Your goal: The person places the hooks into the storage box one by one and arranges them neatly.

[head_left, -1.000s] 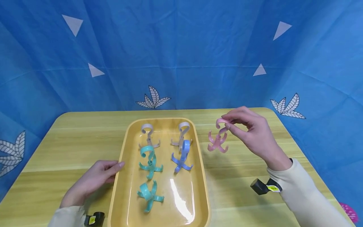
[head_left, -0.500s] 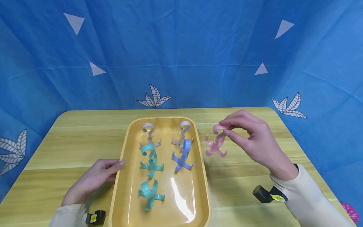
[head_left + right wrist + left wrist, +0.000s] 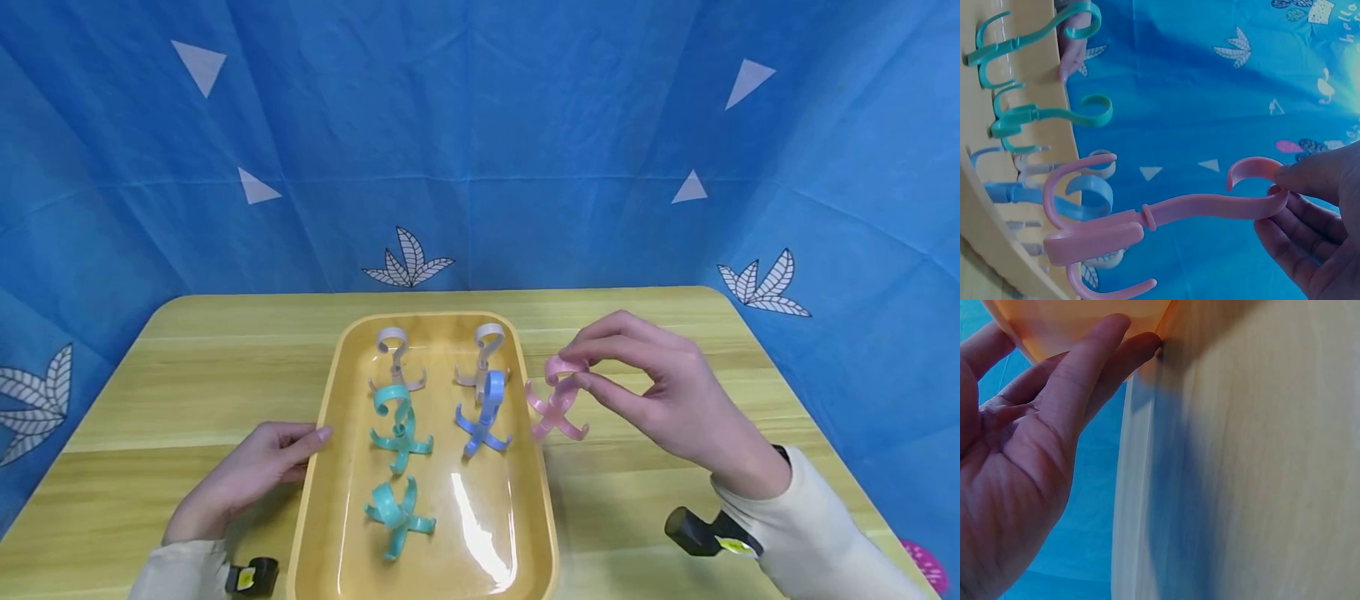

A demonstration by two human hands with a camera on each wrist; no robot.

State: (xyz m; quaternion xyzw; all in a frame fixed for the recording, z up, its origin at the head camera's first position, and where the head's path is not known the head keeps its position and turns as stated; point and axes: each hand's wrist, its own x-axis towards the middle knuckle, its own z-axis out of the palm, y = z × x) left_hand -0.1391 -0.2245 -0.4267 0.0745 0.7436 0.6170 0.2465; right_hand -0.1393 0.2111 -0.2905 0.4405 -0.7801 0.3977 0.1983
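Note:
My right hand (image 3: 663, 392) pinches the curled top of a pink four-pronged rotating hanger hook (image 3: 557, 408) between thumb and fingers. The hook hangs prongs down by the right rim of a yellow tray (image 3: 551, 517); in the right wrist view its whole stem (image 3: 1210, 207) shows. At the tray's left rim my left hand (image 3: 251, 475) grips the edge, thumb over it and fingers against the outer wall. Inside the tray stand two teal hooks, a rear one (image 3: 401, 433) and a front one (image 3: 399, 517), a blue hook (image 3: 483, 421) and two pale grey hooks, left (image 3: 394, 358) and right (image 3: 483, 354).
The tray lies on a light wooden table (image 3: 187, 358). A blue patterned cloth (image 3: 465, 150) hangs behind the table and along its sides. Each wrist carries a small black camera, such as the right one (image 3: 693, 533).
My right hand has moved left and lower with the pink hook, bringing its prongs to the tray's right rim. The left hand has stayed on the tray.

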